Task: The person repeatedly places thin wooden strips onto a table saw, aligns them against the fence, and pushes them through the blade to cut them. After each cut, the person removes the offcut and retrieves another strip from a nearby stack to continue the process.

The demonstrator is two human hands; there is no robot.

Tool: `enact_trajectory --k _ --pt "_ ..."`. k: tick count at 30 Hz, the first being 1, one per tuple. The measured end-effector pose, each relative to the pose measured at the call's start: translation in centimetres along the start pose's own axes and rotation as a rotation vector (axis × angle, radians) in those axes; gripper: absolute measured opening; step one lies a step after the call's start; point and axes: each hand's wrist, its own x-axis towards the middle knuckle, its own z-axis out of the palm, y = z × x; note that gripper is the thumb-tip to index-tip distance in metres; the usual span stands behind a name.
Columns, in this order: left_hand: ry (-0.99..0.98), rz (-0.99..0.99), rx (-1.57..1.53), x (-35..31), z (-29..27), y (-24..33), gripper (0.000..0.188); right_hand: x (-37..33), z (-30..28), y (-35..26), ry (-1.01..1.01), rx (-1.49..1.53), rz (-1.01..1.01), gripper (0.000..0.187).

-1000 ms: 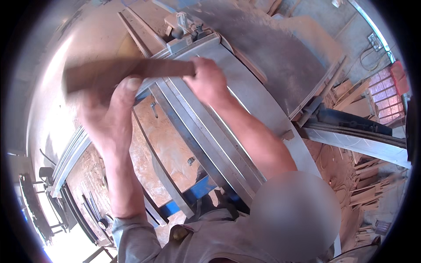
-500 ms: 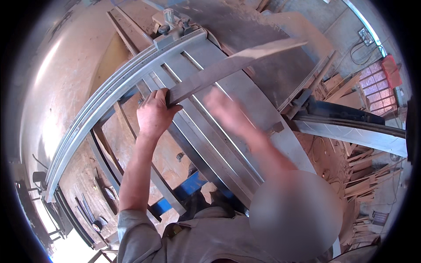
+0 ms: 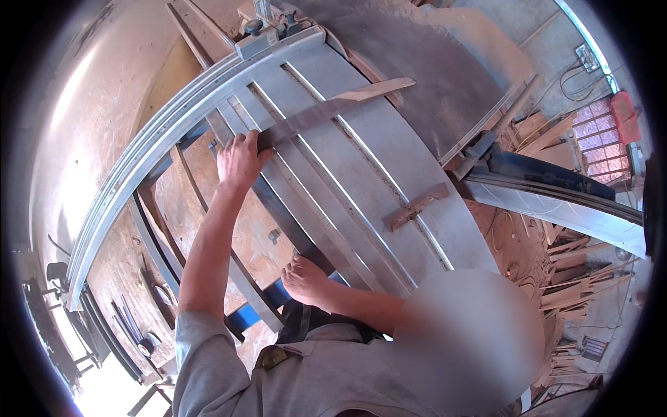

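A long, narrow wooden board [image 3: 316, 117], dark over most of its length and paler at its pointed far end, lies aslant across the grooved grey metal table [image 3: 389, 146]. My left hand [image 3: 238, 161] grips its near left end, fingers over the edge and thumb along the side. Close to my waist, by the table's near edge, my right hand [image 3: 306, 280] is closed with its fingers curled. Whatever those fingers hold, if anything, is hidden. A short reddish-brown wood strip [image 3: 415, 207] lies on the table to the right, apart from both hands.
A curved metal rail [image 3: 153, 128] borders the table on the left, with a clamp-like fitting [image 3: 260, 38] at its far end. Beyond spreads a dark dusty panel [image 3: 424, 76]. At right are a metal beam [image 3: 556, 212] and stacked wood offcuts [image 3: 577, 292].
The board has shifted back and left, its far end now lower over the table. My right hand has moved from beside the board down to my waist, uncovering the short wood strip.
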Motion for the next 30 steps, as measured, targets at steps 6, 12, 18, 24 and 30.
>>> enact_trajectory --k 6,12,18,24,30 --pt "0.113 -0.009 0.112 2.9 1.7 -0.7 0.045 0.0 -1.1 0.2 -0.081 0.166 0.012 0.038" --pt "0.215 -0.003 0.057 6.9 3.3 -1.3 0.043 -0.5 -2.6 0.6 0.016 0.151 0.021 0.045" --pt "0.227 -0.031 0.017 11.1 5.0 -2.5 0.043 -0.4 -3.9 1.5 0.025 0.128 -0.037 0.048" --pt "0.242 -0.047 -0.008 13.3 6.4 -3.4 0.046 -0.1 -4.1 1.8 -0.016 0.164 -0.068 0.051" --pt "0.260 -0.060 0.041 13.8 6.4 -3.7 0.047 0.0 -4.3 1.7 -0.016 0.155 -0.094 0.054"
